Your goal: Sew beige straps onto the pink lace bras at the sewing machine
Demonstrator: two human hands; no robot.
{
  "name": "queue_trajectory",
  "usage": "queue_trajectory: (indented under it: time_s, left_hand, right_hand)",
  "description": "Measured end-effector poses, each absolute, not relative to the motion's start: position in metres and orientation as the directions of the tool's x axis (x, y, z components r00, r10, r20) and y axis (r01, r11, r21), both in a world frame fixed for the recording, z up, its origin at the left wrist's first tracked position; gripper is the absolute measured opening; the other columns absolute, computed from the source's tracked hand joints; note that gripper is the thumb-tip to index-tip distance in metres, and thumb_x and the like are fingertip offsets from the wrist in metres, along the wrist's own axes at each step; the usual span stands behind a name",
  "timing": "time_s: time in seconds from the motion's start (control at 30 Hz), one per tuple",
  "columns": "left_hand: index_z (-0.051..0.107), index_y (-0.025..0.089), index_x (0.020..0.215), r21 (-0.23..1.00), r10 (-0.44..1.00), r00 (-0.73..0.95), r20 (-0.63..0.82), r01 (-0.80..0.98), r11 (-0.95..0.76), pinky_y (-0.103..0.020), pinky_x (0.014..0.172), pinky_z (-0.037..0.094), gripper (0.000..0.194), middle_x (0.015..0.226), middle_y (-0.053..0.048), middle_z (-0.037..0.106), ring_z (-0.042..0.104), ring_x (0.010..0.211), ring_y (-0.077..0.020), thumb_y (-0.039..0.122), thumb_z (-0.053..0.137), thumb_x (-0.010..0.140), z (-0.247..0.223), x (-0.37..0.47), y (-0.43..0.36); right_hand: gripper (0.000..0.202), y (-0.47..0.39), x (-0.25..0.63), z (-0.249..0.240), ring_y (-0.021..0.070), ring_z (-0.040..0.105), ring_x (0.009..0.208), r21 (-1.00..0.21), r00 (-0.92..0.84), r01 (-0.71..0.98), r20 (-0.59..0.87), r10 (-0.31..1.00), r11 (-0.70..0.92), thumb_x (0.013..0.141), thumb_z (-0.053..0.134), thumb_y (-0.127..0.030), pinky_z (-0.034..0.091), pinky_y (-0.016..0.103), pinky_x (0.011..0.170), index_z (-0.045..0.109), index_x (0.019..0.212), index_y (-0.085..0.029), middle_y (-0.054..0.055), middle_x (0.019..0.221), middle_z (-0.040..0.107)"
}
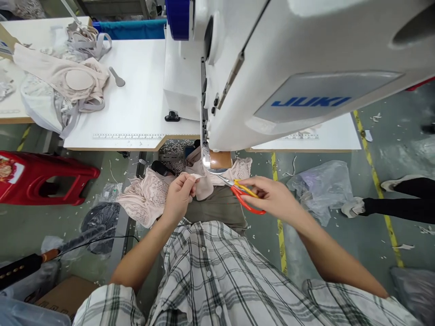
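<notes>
The left hand (179,192) is closed in a pinch on a fold of pale pink fabric (204,183), holding it up just below the sewing machine (272,68). The right hand (272,195) is closed around a pair of red and yellow scissors (245,195), fingers through the loops, the blades pointing left toward the pinched cloth and almost touching it. The blades look only slightly parted; I cannot tell whether they have bitten into anything.

The fabric hangs over the person's lap, below the front edge of the sewing table (136,104), with a lace garment (144,201) spilling to the left of the wrist. The checked shirt (210,280) fills the foreground.

Further out, on the far left corner of the table, lies a heap of beige garments (64,86) with grey straps. On the floor at the left stands a red plastic stool (44,179), and to the right a crumpled clear bag (321,185) lies beside a yellow floor line (279,231). Another person's leg and shoe (374,206) reach in from the right edge.

From where I stand the risk seems to be the closeness of the blade tips to the left fingertips: a small slip could nick the skin, or cut the cloth itself rather than a loose thread. The lace trailing off the lap could also slide to the littered floor.
</notes>
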State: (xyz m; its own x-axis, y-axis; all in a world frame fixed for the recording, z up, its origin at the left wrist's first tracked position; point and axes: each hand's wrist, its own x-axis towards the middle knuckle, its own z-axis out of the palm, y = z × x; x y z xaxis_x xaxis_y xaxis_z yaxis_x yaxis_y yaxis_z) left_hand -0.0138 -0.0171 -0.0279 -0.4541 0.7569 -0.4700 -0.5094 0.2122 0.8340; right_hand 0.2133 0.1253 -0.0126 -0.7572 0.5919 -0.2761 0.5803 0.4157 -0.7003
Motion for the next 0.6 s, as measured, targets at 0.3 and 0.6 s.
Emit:
queue_trajectory:
  time_s: [0.3, 0.6]
  left_hand:
    - [0.051, 0.016, 0.060, 0.792, 0.829, -0.270, -0.490, -0.535, 0.294, -0.018, 0.043, 0.030, 0.042, 0.048, 0.004, 0.047, 0.039, 0.042, -0.0052, 0.049, 0.067, 0.082, -0.020, -0.013, -0.006]
    - [0.068, 0.019, 0.073, 0.815, 0.818, -0.069, -0.570, -0.170, 0.554, -0.025, 0.034, 0.026, 0.051, 0.054, -0.004, 0.062, 0.043, 0.032, -0.0118, 0.069, 0.068, 0.066, -0.036, -0.014, 0.005]
  right_hand:
    - [0.033, 0.252, 0.185, -0.005, 0.0328, 0.061, 0.108, -0.272, -0.695, 0.611, 0.265, 0.668, 0.743, 0.088, 0.057, -0.026, 0.049, 0.046, 0.090, 0.066, 0.116, -0.011, 0.021, 0.118, 0.066]
    - [0.017, 0.129, 0.154, -0.024, 0.0147, 0.059, 0.077, -0.555, -0.966, 0.014, 0.207, 0.155, 0.831, 0.095, 0.052, -0.034, 0.038, 0.025, 0.062, 0.067, 0.102, -0.028, 0.002, 0.093, 0.070]
